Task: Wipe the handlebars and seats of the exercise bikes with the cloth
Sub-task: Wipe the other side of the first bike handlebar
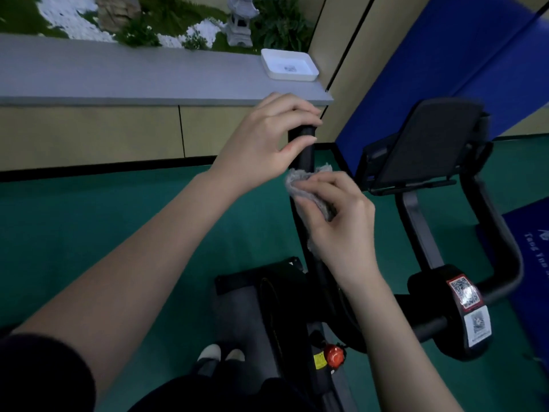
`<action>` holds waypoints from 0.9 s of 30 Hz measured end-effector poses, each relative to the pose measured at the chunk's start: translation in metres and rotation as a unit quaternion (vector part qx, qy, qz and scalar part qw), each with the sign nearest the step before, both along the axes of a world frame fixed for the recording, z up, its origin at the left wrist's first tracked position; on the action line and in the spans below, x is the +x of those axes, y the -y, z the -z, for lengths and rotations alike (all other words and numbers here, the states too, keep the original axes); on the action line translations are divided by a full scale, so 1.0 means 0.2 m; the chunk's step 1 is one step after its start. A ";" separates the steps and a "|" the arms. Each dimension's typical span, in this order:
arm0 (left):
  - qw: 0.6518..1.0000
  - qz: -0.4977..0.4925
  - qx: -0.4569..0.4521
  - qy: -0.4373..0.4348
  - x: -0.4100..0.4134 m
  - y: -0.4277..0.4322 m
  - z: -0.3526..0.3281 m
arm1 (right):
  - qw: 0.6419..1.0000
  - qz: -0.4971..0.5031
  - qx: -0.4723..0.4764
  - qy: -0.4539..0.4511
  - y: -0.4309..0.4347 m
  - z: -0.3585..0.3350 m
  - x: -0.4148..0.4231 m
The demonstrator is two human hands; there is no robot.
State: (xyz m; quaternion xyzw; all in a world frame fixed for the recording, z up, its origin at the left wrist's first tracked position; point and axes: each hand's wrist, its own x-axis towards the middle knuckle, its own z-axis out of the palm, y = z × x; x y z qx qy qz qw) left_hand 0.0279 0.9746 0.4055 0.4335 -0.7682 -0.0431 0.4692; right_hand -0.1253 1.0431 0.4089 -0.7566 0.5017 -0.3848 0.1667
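Between our two hands, one black handlebar point(306, 153): a round, matte tube, standing nearly upright in the head view.

Item: left hand point(261, 138), curled over the top end of the handlebar, with the thumb on the near side and the fingers wrapped over the tip.

Item: right hand point(341, 221), just below, pinching a grey cloth point(292, 185). The cloth is nubbly and crumpled, and we press it against the tube, with a fold showing on either side of it.

Item: two stickers on the rounded black housing at right. The upper QR sticker point(465, 292) is red-bordered under glossy film, and the lower white sticker point(478, 324) carries another code. We cannot read the small print on either.

Item: red knob point(334, 355), round and shiny, beside a small yellow label point(320, 359) whose text is too small for us to read.

Item: flat black panel point(430, 144) with rounded corners, on a grey stem.

Item: blue mat point(531, 263) at the right edge. Its white lettering is blurred and cut off by the frame.

Item: white tray point(289, 65), a shallow rectangle with a small dark mark inside, near the end of the smooth grey surface point(118, 75).

Item: green floor point(118, 218).
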 end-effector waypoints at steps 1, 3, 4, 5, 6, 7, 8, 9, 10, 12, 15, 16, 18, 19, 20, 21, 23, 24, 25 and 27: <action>1.000 -0.001 0.001 -0.002 0.00 0.00 0.00 | 0.999 -0.027 0.008 -0.017 -0.01 0.00 -0.02; 1.000 -0.002 0.003 -0.005 0.00 0.00 0.00 | 0.997 -0.065 0.029 -0.040 -0.03 0.00 -0.08; 1.000 -0.003 0.005 -0.006 0.00 0.00 0.00 | 0.996 -0.070 0.038 -0.038 -0.04 -0.01 -0.11; 1.000 -0.003 0.007 -0.005 0.00 0.00 0.00 | 0.997 -0.067 0.039 -0.028 -0.04 -0.01 -0.13; 1.000 -0.004 0.009 -0.005 0.00 -0.01 0.00 | 0.998 -0.058 0.031 -0.017 -0.04 -0.01 -0.13; 1.000 -0.004 0.010 -0.004 -0.01 -0.01 -0.01 | 0.999 -0.047 0.017 -0.009 -0.03 -0.01 -0.12; 1.000 -0.005 0.011 -0.004 -0.01 -0.01 -0.01 | 0.999 -0.040 0.004 -0.006 -0.02 -0.01 -0.10; 1.000 -0.008 0.014 -0.003 -0.01 -0.02 -0.01 | 0.999 -0.043 -0.005 -0.006 -0.01 0.00 -0.08; 1.000 -0.012 0.015 0.001 -0.01 -0.02 -0.01 | 0.998 -0.055 -0.008 -0.011 -0.01 0.00 -0.07; 0.999 -0.028 0.003 0.030 -0.02 -0.02 -0.02 | 0.996 -0.089 0.005 -0.027 -0.02 0.01 -0.10; 0.991 -0.044 -0.066 0.103 -0.03 -0.04 -0.02 | 0.994 -0.099 0.057 0.005 -0.07 0.02 -0.20; 0.988 -0.037 -0.086 0.123 -0.04 -0.04 -0.01 | 0.994 -0.073 0.074 0.036 -0.08 0.03 -0.23; 0.983 -0.017 -0.100 0.153 -0.06 -0.06 0.01 | 0.989 0.016 0.111 0.099 -0.06 0.04 -0.24; 0.982 -0.009 -0.097 0.163 -0.07 -0.06 0.02 | 0.983 0.057 0.128 0.121 -0.03 0.05 -0.22; 0.981 -0.005 -0.093 0.168 -0.06 -0.06 0.03 | 0.977 0.085 0.143 0.136 0.00 0.06 -0.20; 0.982 -0.003 -0.089 0.169 -0.06 -0.06 0.04 | 0.971 0.100 0.157 0.150 0.03 0.06 -0.17; 0.982 -0.007 -0.084 0.168 -0.05 -0.06 0.04 | 0.963 0.105 0.180 0.172 0.06 0.07 -0.12; 0.982 -0.009 -0.082 0.168 -0.05 -0.06 0.05 | 0.964 0.100 0.180 0.168 0.05 0.08 -0.11; 0.982 -0.010 -0.081 0.168 -0.05 -0.06 0.05 | 0.968 0.091 0.176 0.154 0.03 0.08 -0.12; 0.983 -0.011 -0.078 0.166 -0.06 -0.06 0.05 | 0.971 0.069 0.185 0.136 -0.01 0.11 -0.17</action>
